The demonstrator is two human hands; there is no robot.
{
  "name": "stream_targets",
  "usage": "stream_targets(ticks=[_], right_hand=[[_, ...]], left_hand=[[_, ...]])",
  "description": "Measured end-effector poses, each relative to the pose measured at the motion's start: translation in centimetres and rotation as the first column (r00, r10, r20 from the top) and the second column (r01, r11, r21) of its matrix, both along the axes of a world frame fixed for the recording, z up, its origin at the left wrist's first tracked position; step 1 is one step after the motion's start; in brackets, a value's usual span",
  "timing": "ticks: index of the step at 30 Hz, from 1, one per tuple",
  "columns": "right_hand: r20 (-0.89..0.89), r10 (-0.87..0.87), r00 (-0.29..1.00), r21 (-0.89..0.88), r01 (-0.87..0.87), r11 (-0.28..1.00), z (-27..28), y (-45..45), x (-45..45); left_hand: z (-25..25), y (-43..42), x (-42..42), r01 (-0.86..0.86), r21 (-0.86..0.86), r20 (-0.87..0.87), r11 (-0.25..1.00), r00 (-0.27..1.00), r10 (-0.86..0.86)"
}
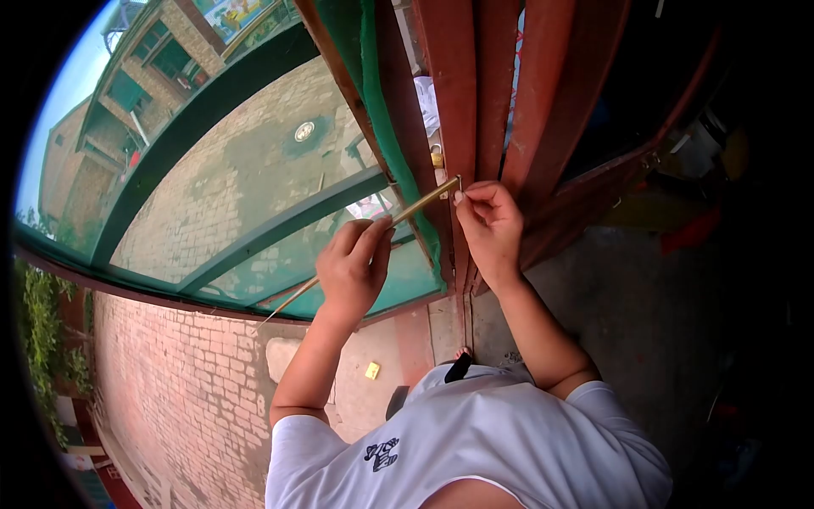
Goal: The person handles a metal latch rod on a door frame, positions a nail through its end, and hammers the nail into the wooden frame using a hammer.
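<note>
My left hand (352,265) is closed around a thin brass-coloured rod (424,202). The rod slants from lower left to upper right, thicker at its upper end and tapering to a fine tip. That upper end comes up against the red door frame (454,93), near a small metal piece (459,180). Beside this end, my right hand (492,222) has its thumb and fingertips pinched together. What they pinch, if anything, is too small to make out. A green-framed mesh door (288,222) with a green edge strip (386,127) stands behind my left hand.
A brass-coloured padlock-like object (437,158) sits on the frame above the rod's end. On the ground lies a small yellow box (372,370). Brick paving (186,373) spreads out at left, and a dark interior with blurred items is at right.
</note>
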State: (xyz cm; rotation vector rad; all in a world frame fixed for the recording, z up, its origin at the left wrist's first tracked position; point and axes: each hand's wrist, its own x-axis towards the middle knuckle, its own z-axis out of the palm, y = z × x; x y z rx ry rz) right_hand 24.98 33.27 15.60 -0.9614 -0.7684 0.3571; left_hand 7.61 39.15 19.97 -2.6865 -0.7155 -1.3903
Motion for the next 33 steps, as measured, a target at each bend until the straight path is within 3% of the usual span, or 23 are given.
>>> stream_targets(ticks=[6, 15, 21, 24, 33], right_hand=[[0.029, -0.073, 0.997, -0.087, 0.075, 0.993, -1.0, 1.4, 1.2], [-0.028, 0.026, 0.999, -0.002, -0.027, 1.000, -0.2, 1.4, 1.6], [0.085, 0.072, 0.994, -0.002, -0.072, 0.997, -0.4, 1.5, 2.2], [0.035, 0.118, 0.992, -0.018, -0.117, 0.993, -0.5, 1.4, 2.4], [0.026, 0.159, 0.987, -0.037, -0.158, 0.987, 0.0, 1.1, 2.7]], left_hand=[[-0.4, 1.0, 0.8, -0.012, 0.052, -0.046, 0.999, 0.999, 0.014], [1.0, 1.1, 0.8, -0.013, 0.084, -0.115, 0.996, 0.993, 0.023], [1.5, 2.0, 1.0, 0.009, 0.002, -0.216, 1.000, 0.976, -0.009], [2.3, 1.7, 1.1, -0.042, -0.076, -0.351, 0.996, 0.936, 0.013], [2.9, 1.5, 3.5, 0.085, -0.349, -0.285, 0.933, 0.939, -0.192]])
